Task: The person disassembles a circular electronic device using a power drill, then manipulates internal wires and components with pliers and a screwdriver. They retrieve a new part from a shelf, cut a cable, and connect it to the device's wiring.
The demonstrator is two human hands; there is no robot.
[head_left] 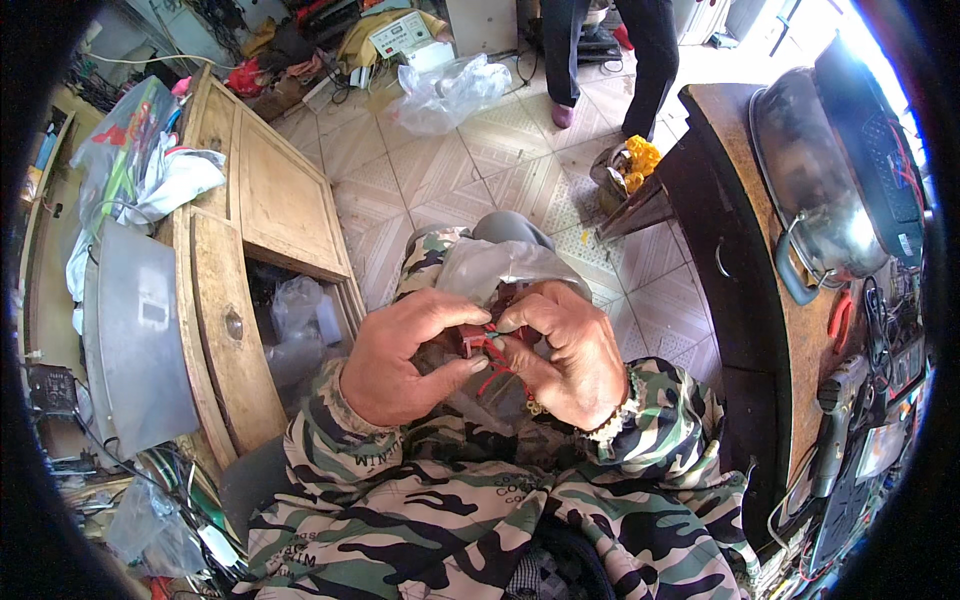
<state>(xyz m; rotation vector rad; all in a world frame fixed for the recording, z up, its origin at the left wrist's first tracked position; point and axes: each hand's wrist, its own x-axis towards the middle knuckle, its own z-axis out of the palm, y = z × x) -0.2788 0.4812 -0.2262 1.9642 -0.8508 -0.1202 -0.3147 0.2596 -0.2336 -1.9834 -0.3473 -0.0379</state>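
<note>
Head view — two hands, left [405,360] and right [570,355], both pinched shut on one small red-wired part [487,347].

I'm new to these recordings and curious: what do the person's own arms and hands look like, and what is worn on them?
Both hands, left hand and right hand, are bare, with no gloves. The forearms wear camouflage sleeves patterned in green, black and pale patches. The right sleeve's frayed pale knitted cuff shows at the wrist. No watch or ring shows.

Cluttered repair workshop, probably for electrical gear.
A worn wooden workbench [262,190] at nine o'clock; tangled black and red cables [890,350] at three.
</note>
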